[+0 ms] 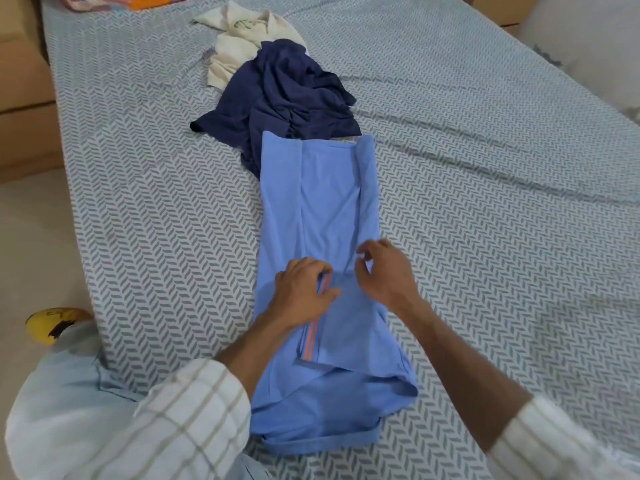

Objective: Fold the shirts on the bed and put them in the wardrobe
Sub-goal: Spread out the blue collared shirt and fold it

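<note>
A light blue shirt (329, 209) lies lengthwise on the bed (485, 168), both its sides folded in toward the middle. My left hand (301, 292) pinches the folded sleeve with orange stripes at the shirt's centre. Just to its right, my right hand (386, 271) hovers over the shirt with fingers loosely curled, holding nothing. Beyond the blue shirt a crumpled navy shirt (284, 102) lies in a heap, and a cream shirt (242, 39) lies bunched behind it.
The bed has a grey-and-white patterned sheet. Folded colourful cloth (138, 0) sits at the bed's far left corner. A yellow object (52, 323) is on the floor at the left. Cardboard boxes (20, 98) stand along the left side.
</note>
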Action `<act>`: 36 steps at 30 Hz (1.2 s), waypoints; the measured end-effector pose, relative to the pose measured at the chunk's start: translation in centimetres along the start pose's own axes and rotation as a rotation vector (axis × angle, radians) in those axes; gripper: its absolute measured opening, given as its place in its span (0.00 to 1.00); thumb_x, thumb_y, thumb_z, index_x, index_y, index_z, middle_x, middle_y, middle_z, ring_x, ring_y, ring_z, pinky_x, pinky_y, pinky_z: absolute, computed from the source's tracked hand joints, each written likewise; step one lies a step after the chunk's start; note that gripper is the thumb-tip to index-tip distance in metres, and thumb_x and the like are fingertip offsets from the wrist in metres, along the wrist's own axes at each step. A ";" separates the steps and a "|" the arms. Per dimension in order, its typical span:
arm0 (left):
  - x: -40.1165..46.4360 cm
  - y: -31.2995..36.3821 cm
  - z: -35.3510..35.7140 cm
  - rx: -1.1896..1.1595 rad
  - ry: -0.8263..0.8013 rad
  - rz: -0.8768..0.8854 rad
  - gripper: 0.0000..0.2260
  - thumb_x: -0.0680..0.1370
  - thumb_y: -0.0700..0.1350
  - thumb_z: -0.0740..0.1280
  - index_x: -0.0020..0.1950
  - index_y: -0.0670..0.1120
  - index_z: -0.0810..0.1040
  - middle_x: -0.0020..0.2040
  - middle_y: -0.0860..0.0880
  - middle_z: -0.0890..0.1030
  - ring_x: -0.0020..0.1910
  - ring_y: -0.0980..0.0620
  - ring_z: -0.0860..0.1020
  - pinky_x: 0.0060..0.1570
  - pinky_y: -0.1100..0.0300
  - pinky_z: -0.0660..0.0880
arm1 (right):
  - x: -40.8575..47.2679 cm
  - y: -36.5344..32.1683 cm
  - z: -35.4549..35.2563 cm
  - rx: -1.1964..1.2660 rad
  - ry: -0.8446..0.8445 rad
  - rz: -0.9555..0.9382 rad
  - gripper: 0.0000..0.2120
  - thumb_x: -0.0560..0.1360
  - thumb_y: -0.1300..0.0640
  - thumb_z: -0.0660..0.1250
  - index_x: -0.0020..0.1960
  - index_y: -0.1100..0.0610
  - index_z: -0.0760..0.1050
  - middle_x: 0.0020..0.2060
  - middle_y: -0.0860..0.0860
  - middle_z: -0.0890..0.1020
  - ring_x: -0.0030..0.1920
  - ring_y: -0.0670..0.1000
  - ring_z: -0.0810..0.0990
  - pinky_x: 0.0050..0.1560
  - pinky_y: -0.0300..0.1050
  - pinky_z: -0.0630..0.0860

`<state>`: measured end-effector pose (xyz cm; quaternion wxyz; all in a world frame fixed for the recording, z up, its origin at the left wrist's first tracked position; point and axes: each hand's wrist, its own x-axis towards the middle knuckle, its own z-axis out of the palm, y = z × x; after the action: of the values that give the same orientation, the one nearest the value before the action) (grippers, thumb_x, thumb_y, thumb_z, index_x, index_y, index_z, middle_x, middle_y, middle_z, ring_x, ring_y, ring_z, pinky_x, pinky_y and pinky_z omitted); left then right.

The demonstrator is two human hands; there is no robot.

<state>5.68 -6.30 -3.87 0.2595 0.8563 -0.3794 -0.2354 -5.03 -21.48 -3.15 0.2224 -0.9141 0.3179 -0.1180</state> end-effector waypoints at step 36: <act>1.6 -1.5 -0.5 -0.562 -0.119 -0.257 0.05 0.50 0.50 0.69 0.22 0.58 0.74 0.39 0.63 0.71 0.50 0.55 0.70 0.62 0.38 0.65 | 25.6 -3.1 6.8 -0.076 -0.145 0.225 0.13 0.76 0.53 0.65 0.55 0.61 0.74 0.50 0.59 0.81 0.54 0.60 0.79 0.47 0.48 0.72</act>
<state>7.74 -6.54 -4.77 0.4314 0.7769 -0.2025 -0.4115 18.76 -33.33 -5.73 0.2217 -0.8867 0.4056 -0.0136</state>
